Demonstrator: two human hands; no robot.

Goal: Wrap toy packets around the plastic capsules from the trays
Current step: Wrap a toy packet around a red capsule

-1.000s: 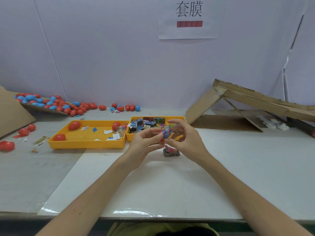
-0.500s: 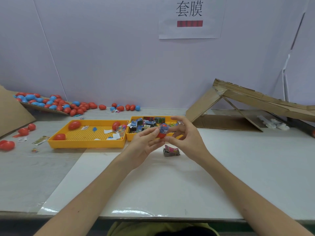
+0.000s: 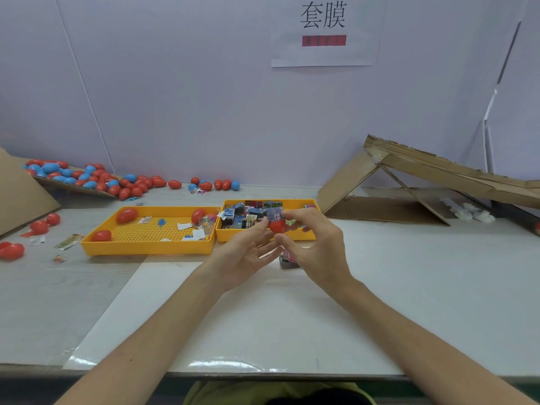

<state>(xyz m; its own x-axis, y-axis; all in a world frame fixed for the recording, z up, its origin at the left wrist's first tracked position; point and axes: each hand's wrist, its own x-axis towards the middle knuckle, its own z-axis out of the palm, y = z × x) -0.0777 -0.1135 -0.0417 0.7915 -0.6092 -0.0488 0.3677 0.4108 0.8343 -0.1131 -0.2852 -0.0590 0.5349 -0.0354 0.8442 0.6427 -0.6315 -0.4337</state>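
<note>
The white table [image 3: 380,287] carries a cardboard ramp [image 3: 438,168] on its right. At its back edge, two yellow trays sit side by side. The left tray [image 3: 146,249] holds a few red capsules and paper scraps. The right tray [image 3: 226,235] is filled with printed toy packets.

Both hands meet in the air just in front of the right tray. The right hand [image 3: 318,252] is curled, with the forefinger over the top and the thumb beneath, pinching a red capsule [image 3: 277,226]. The left hand [image 3: 242,258] lies palm up with its fingers fairly straight, and its thumb tip rests against the capsule's left side.

A toy packet [image 3: 274,214] sits like a sleeve over the capsule's upper half, while the red lower end is bare. The step appears to be seating this sleeve. It would go best if the right hand gripped only the bare red end, so that the packet could slide. The left thumb and fingers could then ease the packet down evenly all round. Pushing on one side alone might skew or crease the thin film.

A small stack of packets [image 3: 287,261] waits on the table under the right hand.
</note>
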